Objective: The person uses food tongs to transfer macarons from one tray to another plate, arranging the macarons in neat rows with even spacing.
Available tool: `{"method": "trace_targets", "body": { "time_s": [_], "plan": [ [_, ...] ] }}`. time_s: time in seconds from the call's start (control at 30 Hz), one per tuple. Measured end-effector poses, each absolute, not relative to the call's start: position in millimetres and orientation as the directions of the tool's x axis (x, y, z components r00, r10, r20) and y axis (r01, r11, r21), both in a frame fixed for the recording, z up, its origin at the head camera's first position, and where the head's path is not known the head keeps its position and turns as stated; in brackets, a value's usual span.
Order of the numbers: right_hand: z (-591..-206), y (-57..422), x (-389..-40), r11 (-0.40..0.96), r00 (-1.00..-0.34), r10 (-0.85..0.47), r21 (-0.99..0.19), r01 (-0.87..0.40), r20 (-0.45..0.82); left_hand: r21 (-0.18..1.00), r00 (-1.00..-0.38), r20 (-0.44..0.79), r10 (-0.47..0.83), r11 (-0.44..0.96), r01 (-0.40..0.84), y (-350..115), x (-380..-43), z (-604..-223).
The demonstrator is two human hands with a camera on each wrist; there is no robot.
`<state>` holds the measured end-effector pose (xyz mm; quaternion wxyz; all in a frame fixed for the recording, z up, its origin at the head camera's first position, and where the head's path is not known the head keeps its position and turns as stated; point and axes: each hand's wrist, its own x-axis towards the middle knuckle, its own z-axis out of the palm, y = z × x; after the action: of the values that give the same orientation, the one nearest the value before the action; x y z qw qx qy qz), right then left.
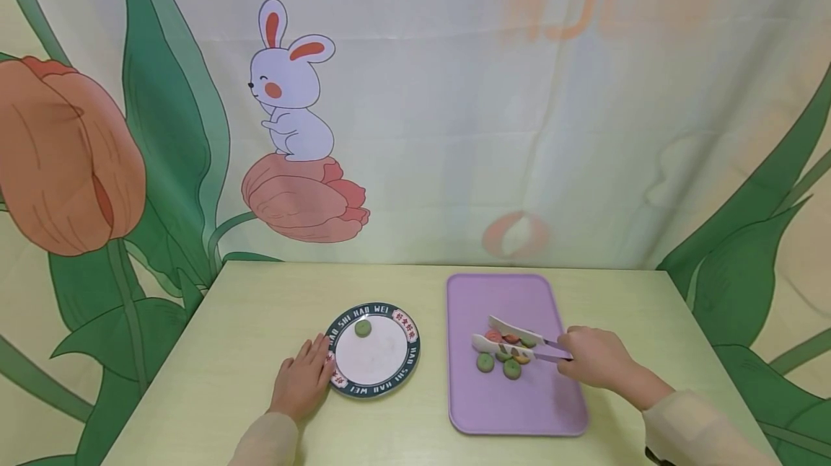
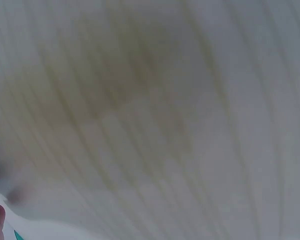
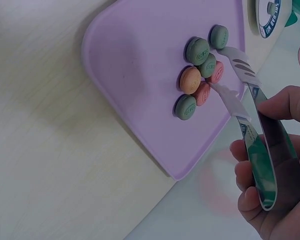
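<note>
My right hand (image 1: 596, 358) grips metal tongs (image 3: 262, 155) with white tips, its thumb on one arm and curled fingers on the other. The tips stand apart over a purple tray (image 1: 493, 408), close to a cluster of macarons. In the right wrist view there are several green macarons (image 3: 197, 51), an orange macaron (image 3: 190, 80) and two pink ones (image 3: 216, 72). On the left, my left hand (image 1: 301, 379) lies with extended fingers at the near-left rim of a round plate (image 1: 373, 361). One green macaron (image 1: 363, 328) sits on that plate. Sleeve fabric covers most of the left wrist view.
The plate and tray stand side by side on a pale table (image 1: 260, 307), with a gap of tabletop between them. Behind the table's far edge hangs a curtain (image 1: 422, 127) printed with tulips and a rabbit.
</note>
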<state>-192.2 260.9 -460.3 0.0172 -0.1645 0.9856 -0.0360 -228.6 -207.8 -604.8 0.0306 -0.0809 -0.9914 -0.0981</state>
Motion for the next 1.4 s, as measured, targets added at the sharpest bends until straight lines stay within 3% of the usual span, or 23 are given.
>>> {"method": "trace_targets", "body": {
  "time_s": [1.4],
  "plan": [
    [-465.1,266.2,-188.5,0.914,-0.910,-0.402,-0.022,-0.406,0.100,0.186,-0.983,0.089,0.162,0.967,0.176,-207.5,-227.8,-603.7]
  ]
}}
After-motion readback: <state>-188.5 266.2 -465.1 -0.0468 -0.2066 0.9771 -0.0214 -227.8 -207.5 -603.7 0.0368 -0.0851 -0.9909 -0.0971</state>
